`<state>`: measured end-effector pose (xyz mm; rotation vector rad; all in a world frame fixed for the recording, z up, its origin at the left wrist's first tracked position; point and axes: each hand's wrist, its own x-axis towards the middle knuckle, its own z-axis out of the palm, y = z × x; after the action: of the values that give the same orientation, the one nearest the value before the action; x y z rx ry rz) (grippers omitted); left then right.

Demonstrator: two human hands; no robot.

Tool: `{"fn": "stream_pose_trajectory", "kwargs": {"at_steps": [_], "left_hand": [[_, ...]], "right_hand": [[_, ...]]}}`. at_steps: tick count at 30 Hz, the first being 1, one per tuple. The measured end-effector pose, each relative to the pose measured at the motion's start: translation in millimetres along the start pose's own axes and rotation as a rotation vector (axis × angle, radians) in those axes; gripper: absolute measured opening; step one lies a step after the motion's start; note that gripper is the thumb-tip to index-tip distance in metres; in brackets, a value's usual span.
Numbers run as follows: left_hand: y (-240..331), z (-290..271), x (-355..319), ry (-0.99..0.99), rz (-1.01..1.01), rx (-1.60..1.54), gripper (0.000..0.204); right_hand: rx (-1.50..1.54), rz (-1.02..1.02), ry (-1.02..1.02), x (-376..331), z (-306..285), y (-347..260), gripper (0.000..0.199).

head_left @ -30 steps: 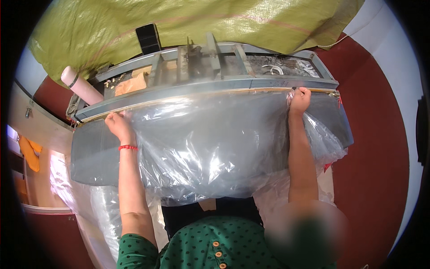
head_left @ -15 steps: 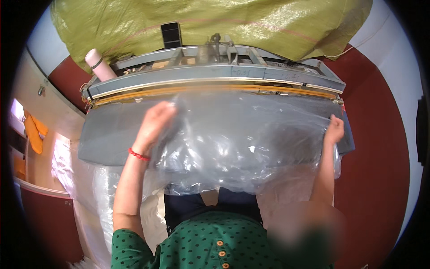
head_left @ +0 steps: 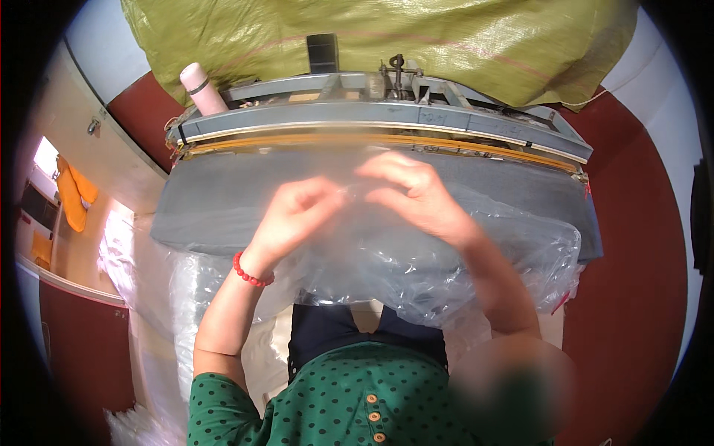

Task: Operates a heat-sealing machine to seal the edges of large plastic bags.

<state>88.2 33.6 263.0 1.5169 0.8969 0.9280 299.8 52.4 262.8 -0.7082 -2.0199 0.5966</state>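
A clear plastic sheet, crumpled and shiny, lies over the grey padded work surface and hangs over its near edge. My left hand, with a red bead bracelet at the wrist, is closed in a pinch on the sheet's far edge, near the middle of the surface. Close to its fingertips, my right hand is held above the sheet with thumb and fingers curved apart, nothing visible in it. Both hands are somewhat blurred.
Behind the surface runs a grey metal sealing frame with orange strips and a clamp. A pink flask and a black phone stand near it. More plastic hangs at the left; a yellow woven sheet covers the back.
My right hand has let go of the sheet's right side and come left beside my left hand. The right part of the sheet has settled. The view has shifted slightly.
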Motion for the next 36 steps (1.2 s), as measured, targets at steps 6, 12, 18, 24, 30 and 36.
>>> {"fn": "stream_pose_trajectory", "kwargs": {"at_steps": [6, 12, 18, 24, 30, 36], "left_hand": [[1.5, -4.2, -12.3, 0.278, 0.402, 0.511, 0.012], [-15.4, -6.4, -16.6, 0.443, 0.650, 0.896, 0.019], [-47.6, -63.3, -62.4, -0.245, 0.164, 0.559, 0.012], [-132.0, -243.3, -184.7, -0.307, -0.607, 1.403, 0.015], [-73.1, -418.3, -198.9, 0.975, -0.212, 1.326, 0.020], [-97.8, -373.6, -74.7, 1.114, -0.301, 1.286, 0.039]], "right_hand": [[0.514, 0.342, -0.100, -8.7, 37.0, -0.9, 0.022], [0.784, 0.515, -0.130, -2.0, 67.9, 3.4, 0.021], [0.849, 0.513, 0.497, -34.0, 28.2, 72.9, 0.009], [-0.604, 0.562, 0.887, -167.0, -156.4, 165.8, 0.021], [-1.185, 0.834, 0.945, -340.0, -315.6, 193.8, 0.037], [-1.381, 1.209, 0.849, -330.6, -307.1, 147.2, 0.043]]}}
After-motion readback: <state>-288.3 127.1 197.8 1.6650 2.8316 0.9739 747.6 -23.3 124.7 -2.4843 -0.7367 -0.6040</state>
